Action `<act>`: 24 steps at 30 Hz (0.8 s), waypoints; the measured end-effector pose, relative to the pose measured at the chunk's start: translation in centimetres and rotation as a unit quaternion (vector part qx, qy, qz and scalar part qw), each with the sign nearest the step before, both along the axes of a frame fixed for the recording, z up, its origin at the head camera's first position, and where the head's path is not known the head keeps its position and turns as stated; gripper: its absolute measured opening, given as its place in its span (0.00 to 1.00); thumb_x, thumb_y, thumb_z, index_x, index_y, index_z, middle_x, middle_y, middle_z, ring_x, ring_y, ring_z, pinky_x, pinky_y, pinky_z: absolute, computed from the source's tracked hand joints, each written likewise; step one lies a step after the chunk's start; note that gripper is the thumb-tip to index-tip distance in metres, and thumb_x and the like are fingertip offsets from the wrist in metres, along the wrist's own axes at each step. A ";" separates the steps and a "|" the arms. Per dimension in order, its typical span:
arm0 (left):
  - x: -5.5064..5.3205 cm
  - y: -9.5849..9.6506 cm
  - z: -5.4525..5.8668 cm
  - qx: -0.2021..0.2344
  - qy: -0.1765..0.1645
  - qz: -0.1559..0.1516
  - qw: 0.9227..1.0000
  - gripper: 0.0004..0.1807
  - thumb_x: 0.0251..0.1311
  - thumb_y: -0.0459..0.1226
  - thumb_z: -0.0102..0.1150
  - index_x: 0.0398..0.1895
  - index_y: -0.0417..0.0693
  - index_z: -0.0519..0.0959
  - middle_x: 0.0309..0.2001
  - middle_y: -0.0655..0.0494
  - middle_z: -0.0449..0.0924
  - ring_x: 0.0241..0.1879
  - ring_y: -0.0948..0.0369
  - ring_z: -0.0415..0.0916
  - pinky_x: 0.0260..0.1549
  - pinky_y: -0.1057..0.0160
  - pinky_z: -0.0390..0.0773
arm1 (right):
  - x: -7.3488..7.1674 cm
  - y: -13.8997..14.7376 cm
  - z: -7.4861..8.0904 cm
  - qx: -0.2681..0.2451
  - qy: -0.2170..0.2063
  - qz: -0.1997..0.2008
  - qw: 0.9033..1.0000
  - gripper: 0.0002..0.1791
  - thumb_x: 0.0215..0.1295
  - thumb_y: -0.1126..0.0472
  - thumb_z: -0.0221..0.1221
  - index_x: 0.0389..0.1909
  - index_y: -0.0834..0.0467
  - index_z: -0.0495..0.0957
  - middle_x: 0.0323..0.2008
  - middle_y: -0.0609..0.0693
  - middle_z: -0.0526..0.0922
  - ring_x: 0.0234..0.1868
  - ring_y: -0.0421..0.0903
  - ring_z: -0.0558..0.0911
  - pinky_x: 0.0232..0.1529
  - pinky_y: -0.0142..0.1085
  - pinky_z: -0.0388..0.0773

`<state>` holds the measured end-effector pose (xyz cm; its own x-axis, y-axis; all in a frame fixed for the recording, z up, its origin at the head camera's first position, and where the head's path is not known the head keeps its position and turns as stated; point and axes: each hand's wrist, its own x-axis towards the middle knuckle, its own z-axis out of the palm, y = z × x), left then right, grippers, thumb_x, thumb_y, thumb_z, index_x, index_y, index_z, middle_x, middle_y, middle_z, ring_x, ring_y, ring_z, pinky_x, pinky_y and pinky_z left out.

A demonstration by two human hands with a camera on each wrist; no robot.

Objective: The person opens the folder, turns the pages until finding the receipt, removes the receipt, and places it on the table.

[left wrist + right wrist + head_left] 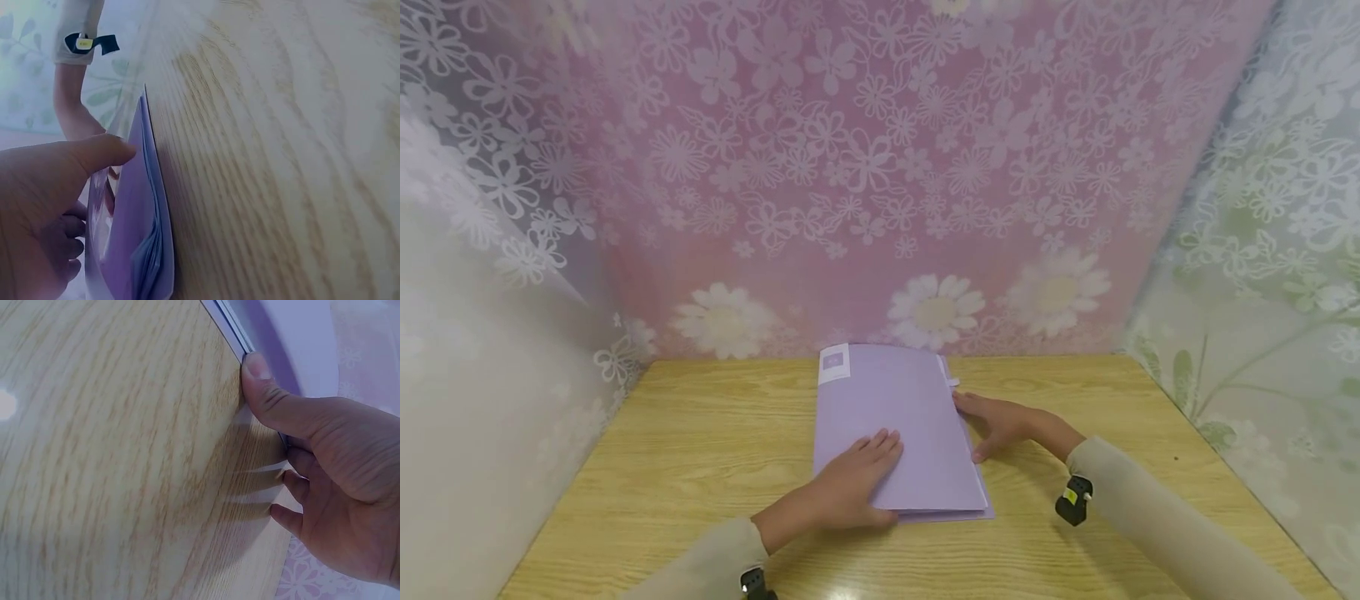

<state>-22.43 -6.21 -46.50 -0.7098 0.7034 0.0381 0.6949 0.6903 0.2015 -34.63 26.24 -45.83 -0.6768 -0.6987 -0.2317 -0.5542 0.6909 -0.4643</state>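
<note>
A closed lilac folder (pixel 895 417) lies on the wooden table, with a white label (pixel 834 364) at its upper left corner and a small pale tab (pixel 953 382) at its right edge. My left hand (pixel 857 479) rests on the lower left part of the cover, fingers extended. In the left wrist view, its thumb reaches over the folder's lower edge (pixel 147 206), where the layered sheets show. At the right edge, my right hand (pixel 1000 423) touches the folder with spread thumb and fingers. The right wrist view shows the thumb (pixel 257 372) against the stacked edge.
The wood-grain table (pixel 715 433) extends to both sides of the folder. A pink floral curtain (pixel 865 183) hangs behind it, and pale floral sheets (pixel 1285 267) flank the sides. Each wrist carries a black strapped camera (pixel 1074 500).
</note>
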 end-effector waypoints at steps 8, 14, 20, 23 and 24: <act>1.5 0.6 2.1 0.070 0.040 -0.017 0.997 0.42 0.63 0.39 0.61 0.79 0.42 0.58 0.80 0.48 0.55 0.81 0.53 0.51 0.78 0.53 0.56 | -0.4 -0.4 -0.3 -0.053 0.034 0.065 0.996 0.59 0.49 0.51 0.79 0.76 0.67 0.57 0.75 0.67 0.64 0.76 0.70 0.61 0.74 0.66 0.54; 2.8 0.7 4.9 0.136 0.160 -0.045 0.977 0.41 0.56 0.28 0.60 0.77 0.40 0.62 0.78 0.47 0.61 0.78 0.54 0.58 0.75 0.54 0.62 | 0.1 -0.3 0.3 -0.019 -0.001 0.007 1.000 0.64 0.50 0.50 0.78 0.79 0.69 0.48 0.78 0.73 0.49 0.78 0.75 0.49 0.75 0.69 0.48; 3.2 -0.4 7.6 0.194 0.282 -0.049 0.938 0.42 0.50 0.24 0.58 0.75 0.35 0.64 0.76 0.42 0.64 0.77 0.50 0.62 0.73 0.53 0.66 | 0.3 -0.4 0.5 0.011 -0.021 -0.029 0.999 0.61 0.54 0.51 0.76 0.78 0.70 0.49 0.79 0.71 0.46 0.79 0.73 0.45 0.76 0.66 0.47; 3.3 -1.4 9.0 0.221 0.309 -0.032 0.924 0.42 0.50 0.24 0.56 0.75 0.33 0.63 0.76 0.41 0.64 0.76 0.49 0.63 0.71 0.50 0.69 | 0.3 -0.5 0.4 0.017 -0.024 -0.033 0.999 0.61 0.54 0.50 0.76 0.79 0.69 0.49 0.80 0.69 0.46 0.80 0.72 0.44 0.77 0.66 0.46; 3.4 -1.8 9.5 0.228 0.317 -0.024 0.920 0.42 0.50 0.25 0.55 0.75 0.33 0.63 0.76 0.41 0.64 0.75 0.48 0.64 0.70 0.49 0.70 | 0.3 -0.5 0.4 0.018 -0.024 -0.032 0.999 0.61 0.54 0.50 0.76 0.79 0.68 0.49 0.80 0.69 0.46 0.80 0.72 0.44 0.77 0.66 0.46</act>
<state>-18.99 -8.00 -37.03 -0.4107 0.5415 0.7336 0.8006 0.5991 0.0061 -34.33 25.77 -45.41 -0.7074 -0.6447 -0.2898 -0.4857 0.7412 -0.4633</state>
